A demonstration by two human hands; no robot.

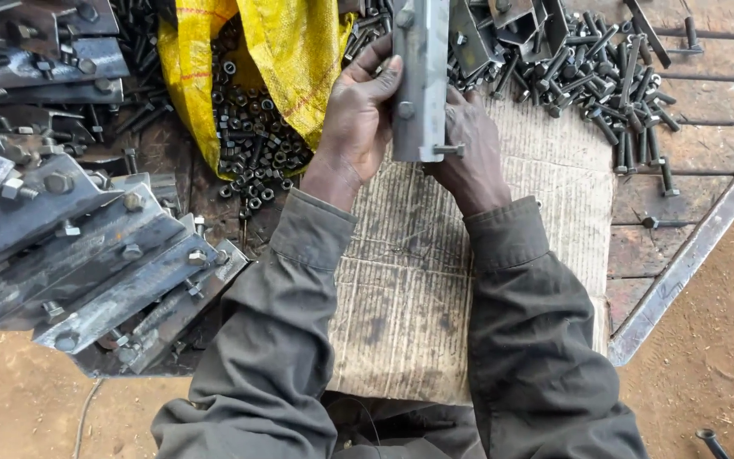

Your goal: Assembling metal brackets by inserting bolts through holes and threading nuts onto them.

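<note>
While above the cardboard sheet (435, 280), left hand (358, 115) and right hand (469, 149) both grasp the steel bracket (420, 76), yellow sack (290, 51) left of it.

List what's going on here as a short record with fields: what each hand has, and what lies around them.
Left hand: grips the edge of an upright grey metal bracket, fingers wrapped over it
Right hand: behind the bracket, at a bolt sticking out near its lower end
Under the hands: worn cardboard sheet
Left of hands: yellow sack spilling dark nuts
Far left: stack of bolted brackets
Upper right: heap of loose bolts on a wooden table
</note>
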